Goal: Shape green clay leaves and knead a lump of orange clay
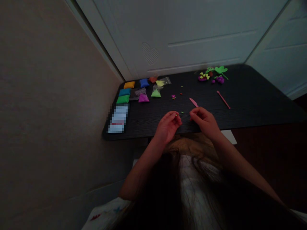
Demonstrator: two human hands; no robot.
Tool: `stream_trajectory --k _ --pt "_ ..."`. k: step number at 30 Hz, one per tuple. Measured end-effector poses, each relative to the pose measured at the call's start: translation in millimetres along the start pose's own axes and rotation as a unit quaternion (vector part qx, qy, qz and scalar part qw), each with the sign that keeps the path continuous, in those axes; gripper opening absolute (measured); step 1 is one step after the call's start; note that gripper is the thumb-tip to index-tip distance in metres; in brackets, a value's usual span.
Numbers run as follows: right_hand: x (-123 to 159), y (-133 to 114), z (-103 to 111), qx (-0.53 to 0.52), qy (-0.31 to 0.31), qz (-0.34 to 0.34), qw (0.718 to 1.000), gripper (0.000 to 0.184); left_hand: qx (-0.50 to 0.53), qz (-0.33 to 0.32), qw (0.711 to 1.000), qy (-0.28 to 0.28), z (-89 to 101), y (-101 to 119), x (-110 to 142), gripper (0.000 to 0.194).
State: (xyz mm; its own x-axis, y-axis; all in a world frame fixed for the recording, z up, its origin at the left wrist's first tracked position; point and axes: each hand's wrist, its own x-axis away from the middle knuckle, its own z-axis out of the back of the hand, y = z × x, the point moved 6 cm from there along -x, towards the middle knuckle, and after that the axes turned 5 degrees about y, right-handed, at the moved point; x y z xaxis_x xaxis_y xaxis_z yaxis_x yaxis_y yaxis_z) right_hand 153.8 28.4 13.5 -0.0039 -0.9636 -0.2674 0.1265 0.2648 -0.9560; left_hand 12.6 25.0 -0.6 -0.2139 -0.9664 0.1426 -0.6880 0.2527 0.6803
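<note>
My left hand is over the front edge of the dark table, its thumb and forefinger pinching a tiny yellow-green piece of clay. To its right is my right hand, with thumb and forefinger pressed together; whatever may be between them is too small to make out. A small green clay bit lies on the table between the hands. Just beyond my right hand rests a pink plastic knife. Further back are a tiny red-brown clay bit and a small multicoloured clay piece.
Several bags of coloured clay, including a magenta bag and a blue bag, lie at the left. A phone with a blurred screen sits nearby. A pink stick tool, purple clay balls and a green clay leaf are at the right.
</note>
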Motion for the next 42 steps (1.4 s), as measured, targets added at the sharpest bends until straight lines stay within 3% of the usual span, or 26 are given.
stream_trajectory --k 23,29,37,42 --pt "-1.6 0.2 0.9 0.01 0.01 -0.003 1.0 0.017 -0.027 -0.016 0.999 0.012 0.5 -0.5 -0.7 0.005" --pt "-1.0 -4.2 2.0 0.051 0.005 -0.002 0.999 0.025 -0.003 -0.006 1.0 0.024 -0.1 -0.9 -1.3 0.018" --pt "-2.4 2.7 -0.4 0.001 0.009 -0.003 1.0 0.016 -0.048 -0.012 0.999 0.012 -1.5 -0.3 0.0 0.008" --pt "-2.3 2.6 1.0 0.024 0.004 -0.005 1.0 0.017 -0.037 -0.005 0.999 0.021 0.1 -1.9 -1.1 0.006"
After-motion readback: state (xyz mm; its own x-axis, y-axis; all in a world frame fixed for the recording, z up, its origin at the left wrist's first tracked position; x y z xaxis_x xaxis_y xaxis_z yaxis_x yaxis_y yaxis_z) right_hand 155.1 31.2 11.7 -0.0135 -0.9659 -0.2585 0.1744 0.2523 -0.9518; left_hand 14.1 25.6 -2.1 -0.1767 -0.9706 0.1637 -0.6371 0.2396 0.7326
